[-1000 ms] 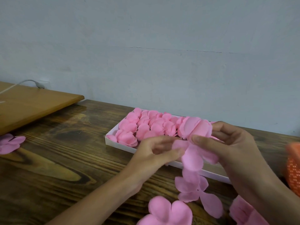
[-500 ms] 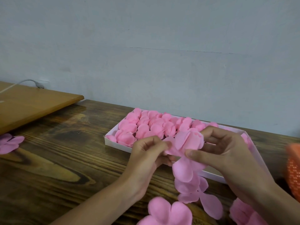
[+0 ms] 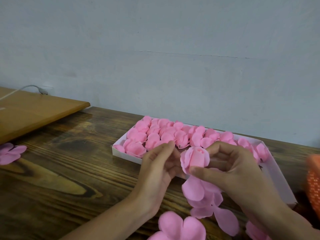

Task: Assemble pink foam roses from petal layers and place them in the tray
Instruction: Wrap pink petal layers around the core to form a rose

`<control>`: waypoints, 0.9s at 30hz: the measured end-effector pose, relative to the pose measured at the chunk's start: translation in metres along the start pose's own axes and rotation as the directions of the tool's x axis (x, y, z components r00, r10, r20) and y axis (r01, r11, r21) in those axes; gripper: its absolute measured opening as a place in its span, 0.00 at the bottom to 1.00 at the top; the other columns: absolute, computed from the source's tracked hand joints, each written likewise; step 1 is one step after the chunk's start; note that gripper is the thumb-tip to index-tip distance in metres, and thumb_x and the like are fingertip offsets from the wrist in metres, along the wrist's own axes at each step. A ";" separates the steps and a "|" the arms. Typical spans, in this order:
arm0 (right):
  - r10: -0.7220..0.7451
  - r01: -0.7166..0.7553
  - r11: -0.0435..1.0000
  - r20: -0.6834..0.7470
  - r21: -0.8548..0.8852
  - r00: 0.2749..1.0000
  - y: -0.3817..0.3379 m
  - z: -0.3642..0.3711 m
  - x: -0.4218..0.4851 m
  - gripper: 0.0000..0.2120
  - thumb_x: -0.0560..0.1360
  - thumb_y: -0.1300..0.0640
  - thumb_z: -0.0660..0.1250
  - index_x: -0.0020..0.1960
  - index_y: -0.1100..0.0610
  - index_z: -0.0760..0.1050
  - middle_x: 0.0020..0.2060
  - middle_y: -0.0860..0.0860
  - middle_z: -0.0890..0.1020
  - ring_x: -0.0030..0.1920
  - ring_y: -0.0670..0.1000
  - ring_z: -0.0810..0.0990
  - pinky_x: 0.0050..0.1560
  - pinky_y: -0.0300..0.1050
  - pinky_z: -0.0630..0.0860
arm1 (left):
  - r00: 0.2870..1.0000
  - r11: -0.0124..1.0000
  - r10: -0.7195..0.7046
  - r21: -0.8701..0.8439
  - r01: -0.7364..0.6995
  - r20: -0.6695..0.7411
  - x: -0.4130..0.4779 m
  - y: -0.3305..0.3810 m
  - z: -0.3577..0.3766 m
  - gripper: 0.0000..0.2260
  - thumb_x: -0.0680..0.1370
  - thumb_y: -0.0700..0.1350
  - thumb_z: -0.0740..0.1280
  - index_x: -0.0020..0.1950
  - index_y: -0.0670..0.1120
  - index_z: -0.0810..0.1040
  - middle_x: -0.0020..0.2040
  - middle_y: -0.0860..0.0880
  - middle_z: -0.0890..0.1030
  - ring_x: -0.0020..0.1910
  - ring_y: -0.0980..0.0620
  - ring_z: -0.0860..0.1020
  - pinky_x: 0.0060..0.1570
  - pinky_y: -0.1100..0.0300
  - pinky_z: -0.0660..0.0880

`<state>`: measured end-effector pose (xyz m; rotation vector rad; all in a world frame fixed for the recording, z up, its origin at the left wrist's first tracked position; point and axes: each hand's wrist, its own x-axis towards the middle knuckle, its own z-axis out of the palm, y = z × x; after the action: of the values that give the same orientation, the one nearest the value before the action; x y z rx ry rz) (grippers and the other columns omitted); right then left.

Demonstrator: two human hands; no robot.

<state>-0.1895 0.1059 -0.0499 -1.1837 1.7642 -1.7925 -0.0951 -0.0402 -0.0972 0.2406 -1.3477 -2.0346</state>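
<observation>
The left forearm [image 3: 112, 215] slants in from 7 o'clock, the right forearm [image 3: 285, 220] from 5 o'clock, both bare. The right hand [image 3: 233, 168] pinches a rose bud [image 3: 194, 157] between thumb and forefinger. The left hand [image 3: 159, 163], at the bud's 9 o'clock, palm turned toward 3 o'clock, has loosely bent fingers, perhaps touching it.

Petal layer [image 3: 178, 228] cut off by bottom edge.
</observation>
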 end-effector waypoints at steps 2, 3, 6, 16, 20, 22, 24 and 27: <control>0.021 -0.021 0.999 0.005 0.028 1.000 0.001 0.005 -0.002 0.11 0.65 0.69 0.81 0.44 0.64 0.82 0.41 0.57 0.89 0.45 0.56 0.89 0.45 0.46 0.86 | 0.996 0.997 -0.072 -0.032 0.070 -0.053 0.002 -0.001 0.002 0.11 0.79 0.49 0.71 0.43 0.42 0.83 0.42 0.40 0.82 0.40 0.45 0.81 0.35 0.54 0.77; 0.031 -0.032 0.999 0.009 0.033 0.999 0.001 0.009 -0.003 0.11 0.65 0.68 0.81 0.44 0.63 0.82 0.41 0.57 0.89 0.45 0.56 0.89 0.45 0.47 0.86 | 0.994 0.995 -0.093 -0.024 0.092 -0.059 0.003 -0.003 0.002 0.09 0.79 0.47 0.70 0.45 0.43 0.85 0.43 0.40 0.83 0.41 0.45 0.82 0.35 0.54 0.78; 0.030 -0.032 0.998 -0.025 -0.063 0.999 0.004 0.020 -0.009 0.11 0.65 0.64 0.83 0.42 0.55 0.83 0.41 0.52 0.89 0.45 0.52 0.89 0.48 0.50 0.85 | 0.992 0.992 -0.126 0.011 0.126 -0.024 0.000 -0.007 0.001 0.12 0.84 0.37 0.64 0.48 0.46 0.86 0.44 0.48 0.87 0.43 0.52 0.86 0.38 0.59 0.82; -0.228 0.177 0.888 -0.071 -0.425 0.971 0.020 0.037 -0.018 0.07 0.71 0.56 0.80 0.39 0.46 0.83 0.50 0.34 0.86 0.45 0.43 0.86 0.45 0.40 0.81 | 0.921 0.896 -0.384 -0.215 0.389 0.070 -0.018 -0.019 0.014 0.23 0.76 0.63 0.67 0.45 0.45 0.90 0.49 0.43 0.88 0.48 0.48 0.88 0.41 0.58 0.83; -0.444 0.273 0.635 -0.053 -0.722 0.894 0.033 0.038 -0.017 0.05 0.68 0.44 0.77 0.40 0.43 0.83 0.41 0.37 0.82 0.44 0.44 0.77 0.48 0.36 0.72 | 0.952 0.921 -0.307 -0.257 0.294 -0.010 -0.017 -0.020 0.019 0.27 0.79 0.62 0.60 0.51 0.41 0.88 0.56 0.37 0.86 0.52 0.45 0.87 0.46 0.57 0.83; -0.470 0.264 0.585 -0.055 -0.767 0.881 0.036 0.038 -0.017 0.08 0.67 0.40 0.73 0.40 0.42 0.82 0.40 0.40 0.76 0.44 0.47 0.72 0.44 0.34 0.68 | 0.955 0.933 -0.291 -0.238 0.271 -0.050 -0.016 -0.022 0.019 0.26 0.83 0.59 0.59 0.47 0.41 0.88 0.51 0.38 0.87 0.45 0.46 0.87 0.41 0.58 0.83; -0.504 0.273 0.533 -0.042 -0.801 0.863 0.037 0.035 -0.017 0.09 0.66 0.40 0.71 0.38 0.44 0.80 0.39 0.42 0.72 0.42 0.48 0.70 0.41 0.35 0.67 | 0.946 0.920 -0.325 -0.237 0.311 -0.019 -0.016 -0.025 0.018 0.24 0.83 0.57 0.62 0.39 0.43 0.87 0.41 0.43 0.85 0.38 0.49 0.85 0.36 0.60 0.80; -0.550 0.307 0.437 0.019 -0.845 0.835 0.036 0.034 -0.016 0.12 0.66 0.43 0.71 0.36 0.50 0.73 0.38 0.44 0.69 0.40 0.51 0.68 0.39 0.46 0.67 | 0.942 0.937 -0.326 -0.163 0.310 -0.078 -0.018 -0.024 0.020 0.24 0.83 0.55 0.63 0.31 0.41 0.75 0.32 0.40 0.75 0.31 0.46 0.77 0.34 0.59 0.75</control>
<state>-0.1649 0.0901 -0.0933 -1.9897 2.8550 -1.3295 -0.1023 -0.0083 -0.1127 0.5195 -1.1438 -2.3429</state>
